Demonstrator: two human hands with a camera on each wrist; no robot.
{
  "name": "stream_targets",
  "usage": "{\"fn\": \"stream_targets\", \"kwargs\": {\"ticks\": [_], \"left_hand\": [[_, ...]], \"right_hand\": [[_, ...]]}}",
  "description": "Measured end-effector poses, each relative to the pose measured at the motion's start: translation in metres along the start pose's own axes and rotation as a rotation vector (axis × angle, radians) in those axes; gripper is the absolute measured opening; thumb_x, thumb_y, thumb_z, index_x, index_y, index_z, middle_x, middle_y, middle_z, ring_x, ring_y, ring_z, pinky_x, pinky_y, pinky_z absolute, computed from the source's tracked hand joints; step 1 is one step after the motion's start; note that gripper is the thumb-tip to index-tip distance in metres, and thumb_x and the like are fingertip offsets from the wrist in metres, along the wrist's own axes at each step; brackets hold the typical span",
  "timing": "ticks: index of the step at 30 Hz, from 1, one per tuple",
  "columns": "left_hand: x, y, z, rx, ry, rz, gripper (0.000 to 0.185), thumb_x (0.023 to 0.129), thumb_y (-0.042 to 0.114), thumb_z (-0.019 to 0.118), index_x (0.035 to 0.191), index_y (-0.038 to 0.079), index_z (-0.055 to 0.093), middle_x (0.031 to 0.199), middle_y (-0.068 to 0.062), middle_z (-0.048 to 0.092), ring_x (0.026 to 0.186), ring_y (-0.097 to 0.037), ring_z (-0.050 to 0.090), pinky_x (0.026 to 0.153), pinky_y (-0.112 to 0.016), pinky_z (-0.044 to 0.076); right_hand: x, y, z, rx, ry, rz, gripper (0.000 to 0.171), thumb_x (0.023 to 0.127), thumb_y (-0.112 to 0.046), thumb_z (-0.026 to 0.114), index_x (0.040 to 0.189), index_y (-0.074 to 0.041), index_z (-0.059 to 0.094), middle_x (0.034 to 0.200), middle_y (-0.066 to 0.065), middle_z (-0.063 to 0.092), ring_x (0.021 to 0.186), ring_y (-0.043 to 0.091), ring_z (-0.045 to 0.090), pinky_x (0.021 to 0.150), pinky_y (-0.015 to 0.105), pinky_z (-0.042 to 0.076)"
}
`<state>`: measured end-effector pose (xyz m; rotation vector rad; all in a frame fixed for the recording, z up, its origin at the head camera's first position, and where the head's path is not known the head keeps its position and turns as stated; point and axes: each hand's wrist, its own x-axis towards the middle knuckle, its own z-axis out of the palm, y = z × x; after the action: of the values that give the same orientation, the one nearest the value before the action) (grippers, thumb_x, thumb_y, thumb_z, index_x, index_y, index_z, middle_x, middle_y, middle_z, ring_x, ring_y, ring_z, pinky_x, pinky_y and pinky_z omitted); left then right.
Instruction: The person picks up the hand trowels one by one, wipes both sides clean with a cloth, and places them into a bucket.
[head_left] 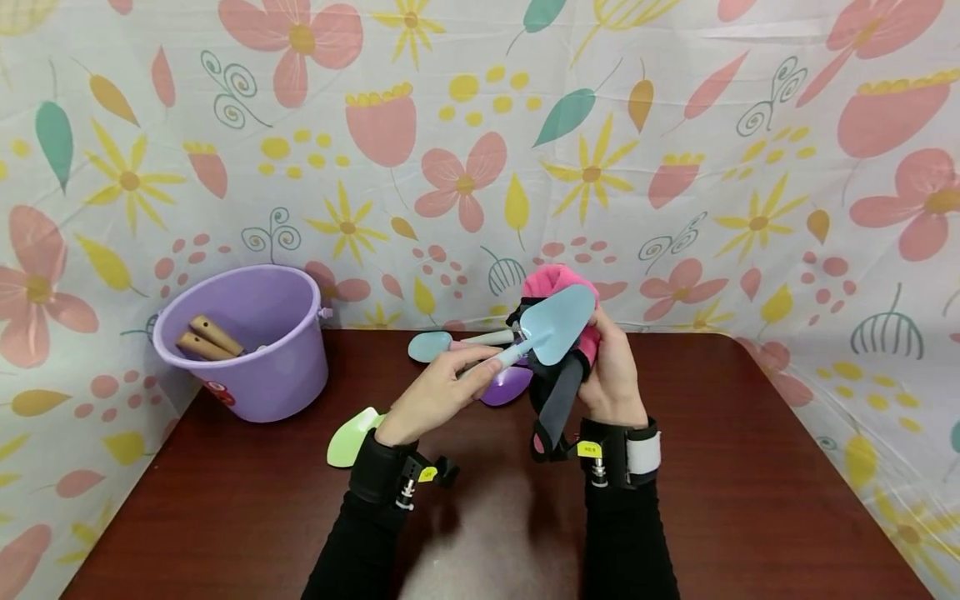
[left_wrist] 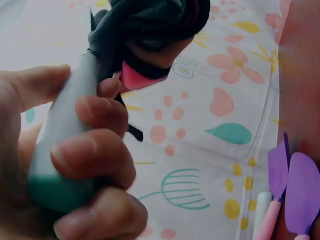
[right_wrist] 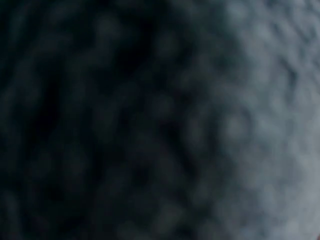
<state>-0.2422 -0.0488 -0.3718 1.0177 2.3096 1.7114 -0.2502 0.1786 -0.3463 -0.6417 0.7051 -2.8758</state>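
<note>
- Above the middle of the dark wooden table [head_left: 712,500], a pale blue trowel [head_left: 553,327] is held up by its light handle, which is wrapped by the curled fingers of the left hand [head_left: 438,392].
- Behind its rounded blade, a pink, black and grey glove [head_left: 564,367] is gripped by the right hand [head_left: 611,371].
- Near the table's far-left corner, wooden handles are seen inside a purple bucket [head_left: 258,342].
- Only blurred grey fabric is shown in the right wrist view.
</note>
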Motion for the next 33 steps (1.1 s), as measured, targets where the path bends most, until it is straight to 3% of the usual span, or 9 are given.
{"fn": "stream_targets", "kwargs": {"ticks": [6, 11, 14, 17, 19, 22, 24, 28, 33], "left_hand": [[-0.004, -0.004, -0.007, 0.017, 0.004, -0.071, 0.029, 0.102, 0.042, 0.051, 0.117, 0.023, 0.066, 0.072, -0.004, 0.046, 0.062, -0.019, 0.046, 0.062, -0.031, 0.042], [-0.008, -0.003, -0.009, 0.027, 0.042, -0.123, 0.033, 0.102, 0.040, 0.051, 0.125, 0.021, 0.065, 0.100, 0.000, 0.060, 0.080, -0.016, 0.061, 0.077, -0.037, 0.054], [-0.008, 0.002, -0.009, -0.041, 0.065, -0.160, 0.035, 0.103, 0.034, 0.052, 0.129, 0.015, 0.063, 0.120, 0.000, 0.060, 0.098, -0.016, 0.063, 0.081, -0.036, 0.055], [-0.007, 0.005, -0.009, -0.137, 0.100, -0.181, 0.035, 0.102, 0.032, 0.054, 0.131, 0.015, 0.062, 0.128, -0.001, 0.059, 0.114, -0.013, 0.058, 0.081, -0.036, 0.054], [-0.006, 0.000, -0.009, -0.156, 0.125, -0.150, 0.033, 0.101, 0.038, 0.054, 0.128, 0.021, 0.064, 0.123, 0.001, 0.062, 0.090, -0.010, 0.063, 0.079, -0.037, 0.055], [-0.005, 0.000, -0.009, -0.131, 0.143, -0.097, 0.032, 0.101, 0.044, 0.052, 0.124, 0.028, 0.067, 0.109, 0.003, 0.066, 0.060, -0.014, 0.045, 0.076, -0.038, 0.056], [-0.005, 0.001, -0.007, -0.121, 0.153, -0.077, 0.033, 0.100, 0.046, 0.052, 0.123, 0.029, 0.067, 0.098, 0.001, 0.064, 0.057, -0.018, 0.038, 0.074, -0.039, 0.057], [-0.005, 0.002, -0.002, -0.080, 0.155, -0.022, 0.035, 0.100, 0.044, 0.054, 0.124, 0.023, 0.067, 0.082, -0.005, 0.050, 0.071, -0.020, 0.051, 0.068, -0.032, 0.056], [-0.001, 0.002, 0.006, -0.027, 0.103, 0.092, 0.027, 0.104, 0.037, 0.049, 0.111, 0.017, 0.066, 0.071, -0.007, 0.046, 0.059, -0.021, 0.041, 0.055, -0.030, 0.035]], "right_hand": [[-0.001, -0.007, -0.001, 0.037, -0.033, -0.083, 0.020, 0.101, 0.003, 0.021, 0.100, 0.003, 0.042, 0.094, 0.013, 0.047, 0.078, 0.024, 0.049, 0.071, 0.031, 0.045], [-0.003, -0.012, -0.001, 0.062, -0.037, -0.110, 0.024, 0.101, 0.003, 0.022, 0.111, 0.007, 0.044, 0.105, 0.017, 0.049, 0.082, 0.026, 0.049, 0.069, 0.033, 0.046], [-0.002, -0.014, 0.000, 0.037, -0.038, -0.114, 0.022, 0.100, 0.003, 0.023, 0.107, 0.007, 0.044, 0.100, 0.015, 0.048, 0.074, 0.024, 0.047, 0.065, 0.033, 0.045], [-0.001, -0.015, 0.003, 0.027, -0.054, -0.126, 0.021, 0.100, 0.004, 0.023, 0.104, 0.006, 0.043, 0.093, 0.014, 0.045, 0.067, 0.023, 0.044, 0.060, 0.033, 0.043], [0.000, -0.015, 0.004, 0.015, -0.075, -0.135, 0.023, 0.100, 0.005, 0.023, 0.108, 0.007, 0.044, 0.097, 0.016, 0.046, 0.068, 0.024, 0.044, 0.061, 0.033, 0.043], [-0.001, -0.013, 0.005, -0.031, -0.069, -0.141, 0.027, 0.100, 0.006, 0.022, 0.115, 0.007, 0.045, 0.099, 0.016, 0.047, 0.069, 0.024, 0.046, 0.061, 0.032, 0.044], [-0.001, -0.011, 0.005, -0.071, -0.051, -0.132, 0.028, 0.101, 0.006, 0.022, 0.117, 0.006, 0.045, 0.100, 0.015, 0.047, 0.071, 0.024, 0.047, 0.062, 0.032, 0.046], [-0.002, -0.005, 0.006, -0.083, -0.003, -0.074, 0.027, 0.102, 0.004, 0.022, 0.115, 0.002, 0.046, 0.094, 0.012, 0.047, 0.071, 0.022, 0.050, 0.063, 0.030, 0.047], [-0.003, 0.001, 0.009, -0.115, -0.007, -0.014, 0.027, 0.104, -0.002, 0.024, 0.099, -0.002, 0.050, 0.078, 0.008, 0.051, 0.060, 0.019, 0.050, 0.056, 0.028, 0.045]]}}
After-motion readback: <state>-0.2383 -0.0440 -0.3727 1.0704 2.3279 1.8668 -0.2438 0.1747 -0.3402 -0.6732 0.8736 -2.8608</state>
